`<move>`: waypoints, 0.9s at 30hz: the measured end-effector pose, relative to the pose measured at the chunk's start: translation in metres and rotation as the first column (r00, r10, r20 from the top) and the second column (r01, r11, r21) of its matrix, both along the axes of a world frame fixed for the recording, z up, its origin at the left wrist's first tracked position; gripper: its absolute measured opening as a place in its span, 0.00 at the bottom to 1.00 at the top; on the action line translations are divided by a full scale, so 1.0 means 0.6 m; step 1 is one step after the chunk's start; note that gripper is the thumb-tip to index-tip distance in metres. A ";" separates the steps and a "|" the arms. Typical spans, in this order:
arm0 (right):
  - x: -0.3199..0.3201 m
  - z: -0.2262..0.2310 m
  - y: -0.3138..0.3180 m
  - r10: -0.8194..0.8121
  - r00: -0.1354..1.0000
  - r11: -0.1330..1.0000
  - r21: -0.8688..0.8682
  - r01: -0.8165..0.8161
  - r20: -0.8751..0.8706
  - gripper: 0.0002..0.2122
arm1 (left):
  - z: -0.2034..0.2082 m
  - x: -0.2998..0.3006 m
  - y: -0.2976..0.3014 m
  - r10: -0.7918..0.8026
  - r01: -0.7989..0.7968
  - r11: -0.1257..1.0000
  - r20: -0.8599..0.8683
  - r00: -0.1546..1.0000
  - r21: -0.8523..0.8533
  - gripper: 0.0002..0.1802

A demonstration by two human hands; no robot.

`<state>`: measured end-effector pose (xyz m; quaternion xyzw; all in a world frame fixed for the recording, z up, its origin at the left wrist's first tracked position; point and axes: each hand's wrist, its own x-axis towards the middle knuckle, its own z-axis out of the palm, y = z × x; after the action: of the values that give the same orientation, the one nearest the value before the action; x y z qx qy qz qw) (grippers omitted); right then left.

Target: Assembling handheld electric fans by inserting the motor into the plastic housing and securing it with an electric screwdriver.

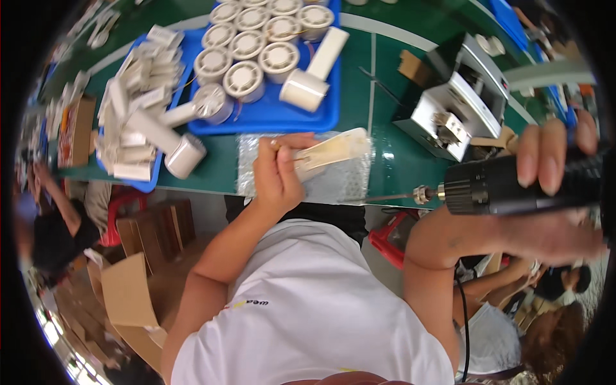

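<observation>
My left hand (277,176) is closed on a cream plastic handle piece (340,149), its hollow side showing and its wide end pointing right. Under it, a sheet of bubble wrap (351,186) lies at the table's near edge. At the right, my right hand (550,160) is wrapped round a black power screwdriver (494,186). Its long thin bit points left, a little below and to the right of the handle piece, apart from it. Whether a screw sits on the bit is too small to tell.
A blue tray (269,125) holds several round white fan-like units. Left of it, another blue tray (145,186) is heaped with white handle parts. A metal box-shaped device (423,122) stands on the right of the green table (410,176). Other people sit on both sides.
</observation>
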<state>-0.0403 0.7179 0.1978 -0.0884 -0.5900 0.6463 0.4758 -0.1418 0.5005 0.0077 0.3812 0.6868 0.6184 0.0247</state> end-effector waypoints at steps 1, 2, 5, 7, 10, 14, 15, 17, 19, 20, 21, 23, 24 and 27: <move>-0.008 -0.002 -0.011 0.004 1.000 1.000 -0.005 -0.004 -0.012 0.25 | -0.004 -0.001 0.002 0.028 -0.028 1.000 0.001 1.000 -0.004 0.12; -0.016 -0.004 -0.022 0.006 1.000 1.000 -0.007 -0.006 -0.023 0.26 | -0.010 -0.002 0.004 0.002 -0.003 0.999 0.018 1.000 0.053 0.12; -0.034 -0.007 -0.050 -0.010 0.998 1.000 -0.007 0.010 -0.055 0.28 | -0.017 -0.004 -0.004 -0.024 0.019 0.993 0.044 0.999 0.117 0.12; -0.040 -0.006 -0.065 -0.036 0.997 0.999 0.000 0.036 -0.068 0.30 | -0.020 -0.002 -0.006 -0.032 0.024 0.991 0.063 0.997 0.130 0.13; -0.052 -0.011 -0.082 -0.085 0.993 0.996 0.009 0.086 -0.085 0.32 | -0.021 -0.005 -0.008 -0.055 0.049 0.992 0.052 0.997 0.118 0.12; -0.073 -0.025 -0.093 -0.164 0.980 0.986 0.012 0.166 -0.109 0.36 | -0.022 -0.012 -0.009 -0.055 0.042 0.993 0.128 0.990 0.108 0.11; -0.077 -0.029 -0.094 -0.184 0.976 0.982 0.011 0.187 -0.116 0.37 | -0.023 -0.015 -0.009 -0.057 0.048 0.994 0.091 0.994 0.099 0.10; -0.082 -0.035 -0.079 0.057 0.976 0.998 0.005 -0.057 -0.209 0.36 | -0.016 -0.026 -0.011 -0.056 0.051 0.995 0.053 0.997 0.091 0.09; -0.080 -0.042 -0.066 0.497 0.770 0.851 0.049 -0.523 -0.401 0.34 | -0.004 -0.024 -0.021 -0.071 0.065 0.996 0.109 0.992 0.054 0.18; -0.079 -0.046 -0.067 0.507 0.756 0.841 0.047 -0.538 -0.414 0.34 | -0.005 -0.019 -0.025 -0.052 0.047 0.998 0.099 0.994 0.044 0.18; -0.081 -0.049 -0.070 0.547 0.709 0.811 0.072 -0.581 -0.445 0.33 | -0.012 -0.015 -0.024 -0.059 0.058 0.998 0.080 0.995 0.022 0.17; -0.078 -0.052 -0.081 0.493 0.705 0.829 0.030 -0.558 -0.511 0.31 | -0.021 -0.013 -0.035 -0.035 0.035 0.999 0.089 0.995 0.001 0.14; -0.070 -0.055 -0.077 0.575 0.719 0.808 0.129 -0.575 -0.390 0.32 | -0.025 -0.004 -0.027 -0.033 0.031 0.999 0.125 0.992 0.016 0.12; -0.038 -0.067 -0.085 0.238 0.874 0.971 0.115 -0.208 -0.424 0.34 | -0.017 0.007 0.002 -0.016 0.006 0.989 0.064 0.998 0.147 0.01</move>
<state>-0.0631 0.6666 0.1578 0.1421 -0.4962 0.6804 0.5202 -0.1377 0.5016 -0.0025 0.3655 0.6363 0.6791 0.0223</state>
